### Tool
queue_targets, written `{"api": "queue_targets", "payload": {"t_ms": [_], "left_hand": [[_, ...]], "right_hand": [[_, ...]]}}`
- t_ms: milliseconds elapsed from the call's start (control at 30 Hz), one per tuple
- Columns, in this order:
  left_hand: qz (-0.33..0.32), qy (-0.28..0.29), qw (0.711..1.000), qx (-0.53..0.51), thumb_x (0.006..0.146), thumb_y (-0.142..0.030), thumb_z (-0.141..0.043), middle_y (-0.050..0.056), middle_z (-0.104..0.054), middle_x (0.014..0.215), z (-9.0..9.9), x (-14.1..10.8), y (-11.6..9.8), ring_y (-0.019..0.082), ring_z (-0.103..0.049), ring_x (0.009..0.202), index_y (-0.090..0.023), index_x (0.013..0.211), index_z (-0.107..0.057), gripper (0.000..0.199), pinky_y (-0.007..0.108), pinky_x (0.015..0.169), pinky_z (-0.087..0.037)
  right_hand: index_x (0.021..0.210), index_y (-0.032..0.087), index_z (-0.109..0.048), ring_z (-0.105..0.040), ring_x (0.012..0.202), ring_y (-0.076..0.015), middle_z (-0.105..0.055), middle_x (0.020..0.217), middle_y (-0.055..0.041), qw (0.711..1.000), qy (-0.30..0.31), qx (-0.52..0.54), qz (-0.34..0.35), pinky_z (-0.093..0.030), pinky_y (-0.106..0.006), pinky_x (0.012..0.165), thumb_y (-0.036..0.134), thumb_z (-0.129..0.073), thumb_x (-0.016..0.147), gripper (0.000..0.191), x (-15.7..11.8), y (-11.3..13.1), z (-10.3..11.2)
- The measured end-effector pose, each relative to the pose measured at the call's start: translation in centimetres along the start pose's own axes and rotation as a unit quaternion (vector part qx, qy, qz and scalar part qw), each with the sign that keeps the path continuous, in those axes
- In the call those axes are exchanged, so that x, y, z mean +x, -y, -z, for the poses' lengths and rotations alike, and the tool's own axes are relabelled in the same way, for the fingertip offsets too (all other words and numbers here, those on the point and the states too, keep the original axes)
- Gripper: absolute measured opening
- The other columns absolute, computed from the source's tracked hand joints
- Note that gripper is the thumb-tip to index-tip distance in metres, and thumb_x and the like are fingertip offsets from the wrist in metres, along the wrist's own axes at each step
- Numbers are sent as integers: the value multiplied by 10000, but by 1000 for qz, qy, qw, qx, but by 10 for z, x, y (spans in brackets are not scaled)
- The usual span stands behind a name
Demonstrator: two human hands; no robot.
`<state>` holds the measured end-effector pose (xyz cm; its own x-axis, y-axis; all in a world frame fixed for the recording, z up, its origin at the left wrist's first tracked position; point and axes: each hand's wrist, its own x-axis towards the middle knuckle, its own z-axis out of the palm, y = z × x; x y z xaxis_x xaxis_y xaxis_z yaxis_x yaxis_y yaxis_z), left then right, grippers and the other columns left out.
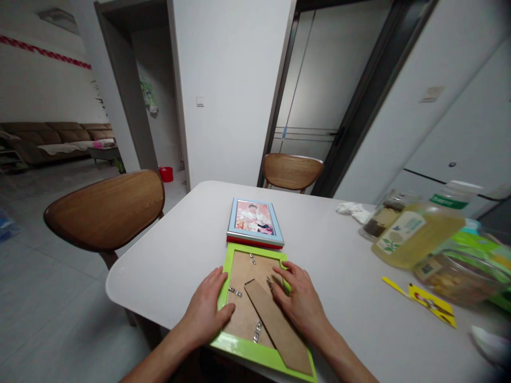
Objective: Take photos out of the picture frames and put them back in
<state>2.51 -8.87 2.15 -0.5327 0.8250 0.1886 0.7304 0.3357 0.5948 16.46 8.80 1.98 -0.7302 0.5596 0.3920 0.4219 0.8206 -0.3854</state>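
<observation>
A green picture frame (247, 348) lies face down at the table's near edge, its brown backing board (243, 271) showing. Metal clips sit on the board near each side, and a brown stand leg (275, 330) lies slanting across it. My left hand (207, 308) rests on the frame's left edge, fingers apart, thumb over the board. On the right side, my right hand (299, 298) has its fingers spread and bent around the right-hand clip (269, 283); the fingertips touch the frame and board. Just beyond lies a light blue frame (255, 234) with a picture, face up, on something red.
On the white table (183, 239), the right side holds a crumpled tissue (353, 210), a glass jar (385, 215), a large bottle of yellow liquid (419, 229), a plastic food container (459, 276) and a yellow packet (431, 304). Wooden chairs stand left (107, 210) and at the far side (293, 171).
</observation>
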Motion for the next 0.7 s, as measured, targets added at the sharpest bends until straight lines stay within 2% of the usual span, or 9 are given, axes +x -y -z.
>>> {"api": "queue_targets", "payload": {"t_ms": [167, 333, 467, 700], "left_hand": [[-8, -26, 1000, 8, 676, -195, -467, 106, -405, 1272, -7, -3, 1, 210, -354, 1169, -118, 1186, -426, 518, 367, 994, -267], [-12, -32, 999, 17, 673, -178, -452, 120, -417, 1259, -8, -2, -1, 217, -364, 1158, -93, 1180, -431, 515, 366, 989, -279], [-10, -26, 999, 20, 668, -169, -448, 116, -422, 1256, -7, -2, -2, 221, -368, 1155, -97, 1181, -432, 518, 369, 986, -283], [1, -25, 1000, 16, 674, -173, -440, 90, -422, 1262, -7, -3, -2, 212, -370, 1158, -137, 1173, -442, 500, 380, 982, -286]], "right_hand": [[929, 180, -609, -447, 973, -212, -525, 1066, -94, 999, 45, 24, 18, -356, -355, 815, 268, -489, 705, 270, 3, 22, 3], [827, 213, -638, -487, 868, -176, -574, 912, -58, 984, 143, 53, 87, -350, -291, 773, 265, -494, 724, 185, 6, 59, 0], [764, 208, -629, -477, 795, -167, -565, 798, -49, 986, 137, 13, 90, -340, -272, 724, 261, -481, 746, 158, 8, 77, -14], [706, 196, -597, -471, 757, -155, -549, 770, -48, 990, 114, -4, 87, -337, -260, 702, 228, -439, 770, 173, 11, 81, -23]]}}
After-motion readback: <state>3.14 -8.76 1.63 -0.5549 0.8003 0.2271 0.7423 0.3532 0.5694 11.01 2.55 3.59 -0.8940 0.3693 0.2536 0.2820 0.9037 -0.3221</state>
